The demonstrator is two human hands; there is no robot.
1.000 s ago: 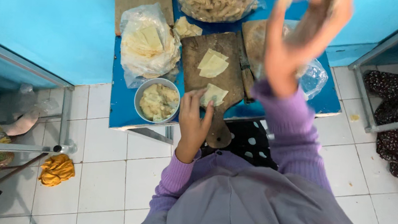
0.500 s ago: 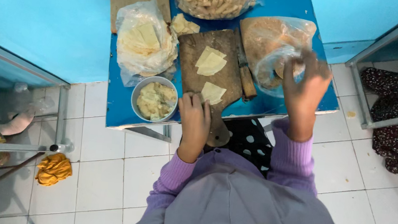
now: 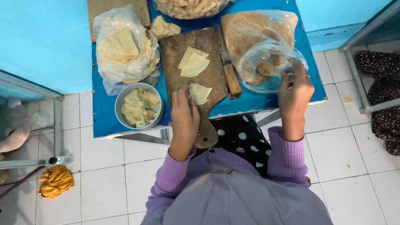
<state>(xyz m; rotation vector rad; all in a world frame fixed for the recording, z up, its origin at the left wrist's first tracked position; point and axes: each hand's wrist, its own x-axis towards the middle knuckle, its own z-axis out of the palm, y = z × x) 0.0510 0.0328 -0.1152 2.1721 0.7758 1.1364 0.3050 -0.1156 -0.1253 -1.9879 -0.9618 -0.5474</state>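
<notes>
Currently I see my left hand (image 3: pixel 184 121) lying flat on the cutting board (image 3: pixel 184 72) mid-frame, touching a dough piece (image 3: pixel 199 93); my right hand (image 3: pixel 295 93) pinches the clear bag (image 3: pixel 262 65).

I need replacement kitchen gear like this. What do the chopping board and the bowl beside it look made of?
Chopping board: looks like wood, brown, matte, worn and stained, with grain showing. Bowl: probably metal, judging by its thin grey rim with a dull sheen.

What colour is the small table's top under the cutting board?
Bright blue: the table top, under the wooden cutting board, shows clearly in the head view.
</notes>
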